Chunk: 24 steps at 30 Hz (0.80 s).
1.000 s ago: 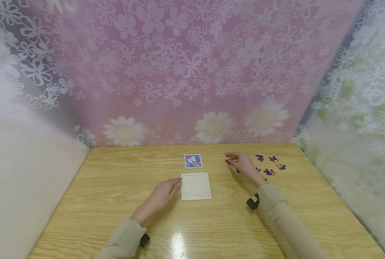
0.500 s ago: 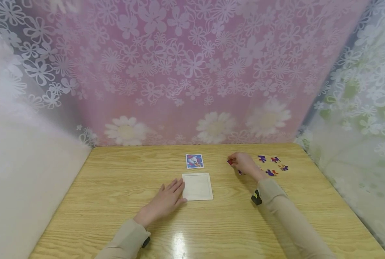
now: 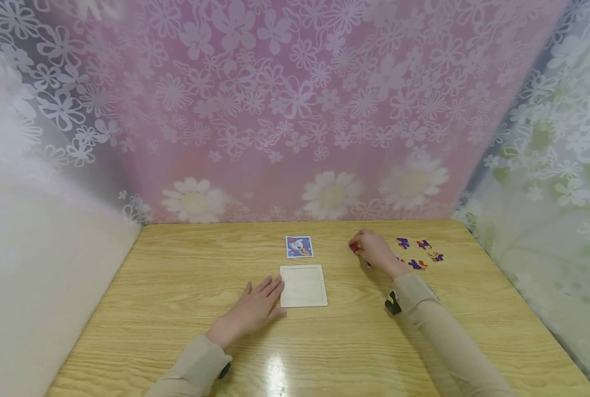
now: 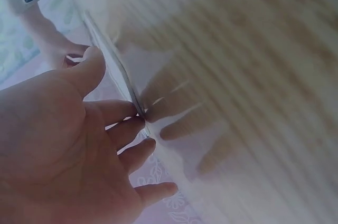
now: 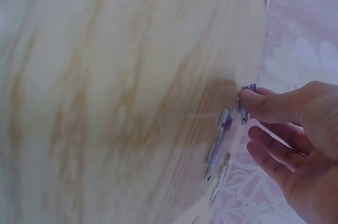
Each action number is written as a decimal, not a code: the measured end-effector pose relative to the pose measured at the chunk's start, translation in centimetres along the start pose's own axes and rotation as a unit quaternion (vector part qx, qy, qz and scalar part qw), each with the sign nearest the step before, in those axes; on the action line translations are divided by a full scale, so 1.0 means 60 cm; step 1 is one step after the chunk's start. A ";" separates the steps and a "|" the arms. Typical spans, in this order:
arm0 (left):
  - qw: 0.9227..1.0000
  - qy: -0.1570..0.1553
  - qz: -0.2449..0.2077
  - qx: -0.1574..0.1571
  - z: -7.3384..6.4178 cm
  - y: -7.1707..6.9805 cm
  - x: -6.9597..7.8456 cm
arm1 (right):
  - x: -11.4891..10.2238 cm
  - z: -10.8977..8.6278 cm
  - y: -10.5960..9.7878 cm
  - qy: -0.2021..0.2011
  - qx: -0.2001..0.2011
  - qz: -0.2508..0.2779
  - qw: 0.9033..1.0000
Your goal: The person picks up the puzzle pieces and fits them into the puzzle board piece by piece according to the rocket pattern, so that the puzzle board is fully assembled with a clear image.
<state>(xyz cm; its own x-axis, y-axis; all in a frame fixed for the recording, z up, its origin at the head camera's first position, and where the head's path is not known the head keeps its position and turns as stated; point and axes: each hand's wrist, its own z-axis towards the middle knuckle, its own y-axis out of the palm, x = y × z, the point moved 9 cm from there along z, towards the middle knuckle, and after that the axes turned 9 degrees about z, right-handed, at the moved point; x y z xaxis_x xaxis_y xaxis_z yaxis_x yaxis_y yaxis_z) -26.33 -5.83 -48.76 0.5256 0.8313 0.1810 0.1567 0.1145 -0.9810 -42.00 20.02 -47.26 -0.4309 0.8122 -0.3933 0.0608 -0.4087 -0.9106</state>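
Observation:
A white square puzzle tray [image 3: 303, 285] lies flat in the middle of the table. My left hand [image 3: 253, 310] rests beside it with straight, spread fingers touching its left edge; in the left wrist view the fingertips [image 4: 138, 156] meet that edge. Farther right, my right hand [image 3: 376, 251] pinches a jigsaw piece [image 3: 354, 248] between thumb and finger. The right wrist view shows that piece [image 5: 245, 105] at the thumb tip, with other puzzle pieces [image 5: 217, 145] lying close by. Part of the held piece is hidden by the fingers.
Several purple and red jigsaw pieces [image 3: 417, 264] lie scattered right of my right hand. A small picture card [image 3: 299, 246] with a white cartoon animal lies behind the tray. Patterned curtains [image 3: 295, 138] stand along the back and sides of the wooden table [image 3: 176, 275].
My right hand has closed on a piece and stayed about in place. The left hand has spread and lowered along the tray's left edge. The view has shifted slightly.

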 end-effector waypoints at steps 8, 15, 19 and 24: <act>1.000 0.004 0.010 -0.010 -0.003 -0.002 0.004 | -0.001 -0.002 -0.006 0.016 0.021 0.055 0.998; 1.000 0.006 0.019 -0.005 -0.002 0.002 0.004 | 0.009 -0.006 -0.011 0.053 0.035 0.103 0.993; 1.000 0.006 0.024 -0.003 -0.003 0.002 0.005 | 0.016 -0.012 -0.016 0.079 0.055 0.166 0.981; 0.999 0.007 0.034 0.000 -0.004 0.002 0.007 | 0.012 -0.019 -0.014 0.102 0.068 0.248 0.961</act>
<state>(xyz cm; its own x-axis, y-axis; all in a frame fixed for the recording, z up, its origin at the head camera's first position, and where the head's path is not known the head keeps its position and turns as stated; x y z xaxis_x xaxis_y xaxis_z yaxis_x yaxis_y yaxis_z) -25.88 -5.58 -48.75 0.5462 0.8298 0.1146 0.1200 0.0579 -0.9911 -41.31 21.40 -46.94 -0.1931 0.5620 -0.8043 0.0900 -0.8061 -0.5849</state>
